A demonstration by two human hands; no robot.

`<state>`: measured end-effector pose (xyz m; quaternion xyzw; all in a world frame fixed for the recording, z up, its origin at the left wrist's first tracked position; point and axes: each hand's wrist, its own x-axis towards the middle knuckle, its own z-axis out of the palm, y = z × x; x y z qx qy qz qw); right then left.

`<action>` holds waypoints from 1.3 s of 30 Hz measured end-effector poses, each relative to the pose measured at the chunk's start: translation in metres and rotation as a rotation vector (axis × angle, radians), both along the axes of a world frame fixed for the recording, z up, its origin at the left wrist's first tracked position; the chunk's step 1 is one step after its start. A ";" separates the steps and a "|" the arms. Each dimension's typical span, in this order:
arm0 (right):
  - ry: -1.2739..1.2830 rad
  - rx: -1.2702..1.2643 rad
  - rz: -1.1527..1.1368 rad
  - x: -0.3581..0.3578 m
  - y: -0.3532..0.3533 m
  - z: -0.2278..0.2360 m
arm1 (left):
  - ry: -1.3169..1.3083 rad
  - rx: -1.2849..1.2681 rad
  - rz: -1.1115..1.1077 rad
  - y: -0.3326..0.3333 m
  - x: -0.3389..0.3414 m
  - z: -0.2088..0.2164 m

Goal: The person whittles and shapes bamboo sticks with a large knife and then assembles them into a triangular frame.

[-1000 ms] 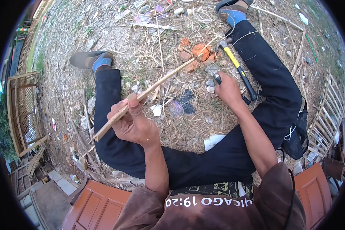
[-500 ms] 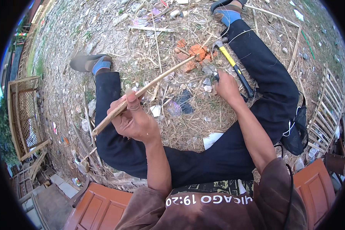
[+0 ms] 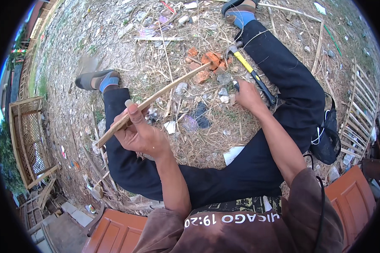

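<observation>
My left hand (image 3: 140, 128) is closed around a long, thin wooden stick (image 3: 172, 85), thumb up along its near end. The stick slants away to the right, and its far tip is over broken orange brick pieces (image 3: 210, 60). My right hand (image 3: 250, 97) grips a small tool by its dark handle (image 3: 236, 86). Its working end is too unclear to name the kind. Just right of this hand lies a claw hammer (image 3: 248, 65) with a yellow and black handle, beside my right leg. Grey stones (image 3: 224, 78) sit between the brick pieces and my right hand.
My outstretched legs frame dry, straw-strewn ground. A black mesh bag (image 3: 326, 141) lies by my right knee. Slatted wooden frames stand at the right (image 3: 360, 110) and left (image 3: 27, 139). Brown panelled boards (image 3: 114, 231) are behind me. Thin sticks and litter are scattered about.
The whole view has shifted slightly. Both hands keep their grips, and the stick stays slanted over the brick pieces. The hammer lies where it was.
</observation>
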<state>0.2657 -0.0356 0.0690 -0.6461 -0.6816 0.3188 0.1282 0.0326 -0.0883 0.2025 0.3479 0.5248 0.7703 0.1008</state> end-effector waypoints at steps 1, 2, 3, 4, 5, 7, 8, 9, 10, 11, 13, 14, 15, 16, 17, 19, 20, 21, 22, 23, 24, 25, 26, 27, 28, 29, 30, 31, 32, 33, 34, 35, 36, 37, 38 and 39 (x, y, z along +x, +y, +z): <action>-0.034 -0.019 -0.033 0.007 0.006 -0.007 | 0.001 -0.005 -0.020 0.003 -0.001 0.000; -0.024 -0.010 0.006 0.003 0.002 -0.005 | -0.009 -0.010 0.020 0.002 -0.004 -0.003; -0.026 -0.009 0.008 -0.002 0.002 0.008 | -0.011 -0.009 0.022 0.002 -0.007 -0.004; 0.079 -0.009 0.025 -0.008 -0.004 0.022 | -0.029 -0.013 0.041 0.001 -0.010 -0.005; 0.185 -0.006 0.039 -0.014 -0.010 0.034 | -0.046 -0.014 0.059 0.001 -0.012 -0.004; 0.216 -0.023 0.034 -0.023 -0.024 0.046 | -0.059 -0.023 0.047 -0.003 -0.014 -0.008; 0.280 -0.055 0.088 -0.033 -0.031 0.064 | -0.051 -0.001 0.024 -0.008 -0.017 -0.011; 0.341 -0.080 0.140 -0.039 -0.034 0.078 | -0.045 0.027 -0.003 -0.009 -0.017 -0.014; 0.345 -0.078 0.141 -0.044 -0.036 0.085 | -0.050 0.036 -0.039 -0.011 -0.019 -0.016; 0.427 0.054 0.182 -0.048 -0.039 0.092 | -0.048 0.034 -0.034 -0.014 -0.020 -0.018; 0.511 0.184 0.228 -0.056 -0.048 0.103 | 0.014 0.077 -0.116 -0.019 -0.023 -0.022; 0.485 0.240 0.242 -0.058 -0.054 0.107 | 0.027 0.076 -0.134 -0.022 -0.022 -0.023; 0.459 0.295 0.257 -0.059 -0.058 0.109 | 0.024 0.076 -0.134 -0.023 -0.022 -0.025; 0.484 0.264 0.261 -0.061 -0.059 0.105 | 0.076 0.091 -0.132 -0.023 -0.022 -0.028; 0.482 0.262 0.262 -0.062 -0.060 0.099 | 0.128 0.105 -0.129 -0.025 -0.022 -0.030; 0.440 0.307 0.256 -0.061 -0.059 0.082 | 0.124 0.107 -0.145 -0.026 -0.017 -0.029; 0.441 0.292 0.250 -0.056 -0.058 0.061 | 0.028 0.085 -0.090 -0.027 -0.009 -0.026; 0.360 0.216 0.151 -0.050 -0.051 0.039 | -0.068 0.071 -0.034 -0.027 -0.006 -0.020; 0.276 0.158 0.057 -0.046 -0.042 0.028 | -0.087 -0.001 -0.001 -0.027 -0.005 -0.016; 0.278 0.160 0.061 -0.048 -0.041 0.033 | -0.086 0.002 0.003 -0.029 -0.005 -0.017; 0.292 0.122 0.065 -0.048 -0.040 0.040 | -0.075 0.013 0.015 -0.030 -0.006 -0.018; 0.305 0.083 0.068 -0.049 -0.040 0.048 | -0.065 0.023 0.026 -0.031 -0.006 -0.020; 0.314 0.136 0.121 -0.055 -0.046 0.059 | -0.064 0.009 0.031 -0.034 -0.005 -0.019; 0.313 0.139 0.125 -0.061 -0.050 0.066 | -0.061 -0.001 0.044 -0.030 -0.002 -0.015; 0.382 0.243 0.202 -0.066 -0.055 0.072 | -0.058 -0.012 0.057 -0.026 0.001 -0.012; 0.454 0.332 0.269 -0.069 -0.063 0.074 | -0.055 -0.025 0.053 -0.026 0.002 -0.010; 0.383 0.290 0.191 -0.064 -0.055 0.056 | -0.084 -0.061 0.083 -0.022 0.004 -0.005; 0.382 0.295 0.187 -0.056 -0.047 0.041 | -0.114 -0.096 0.111 -0.020 0.005 -0.001; 0.294 0.234 0.125 -0.049 -0.036 0.027 | -0.103 -0.097 0.106 -0.021 0.002 -0.001; 0.202 0.155 0.058 -0.050 -0.031 0.026 | -0.098 -0.102 0.108 -0.021 0.001 -0.004; 0.179 0.126 0.062 -0.048 -0.028 0.030 | -0.106 -0.094 0.102 -0.018 0.000 -0.007; 0.187 0.131 0.072 -0.054 -0.030 0.043 | -0.112 -0.076 0.105 -0.017 -0.001 -0.006; 0.226 0.170 0.105 -0.060 -0.039 0.055 | -0.062 -0.047 0.087 -0.017 -0.001 -0.008; 0.265 0.209 0.138 -0.066 -0.049 0.067 | -0.063 -0.044 0.090 -0.016 0.000 -0.006; 0.361 0.268 0.199 -0.070 -0.059 0.081 | -0.042 -0.052 0.084 -0.015 0.002 -0.002; 0.359 0.262 0.194 -0.067 -0.058 0.072 | -0.020 -0.060 0.079 -0.016 0.003 -0.001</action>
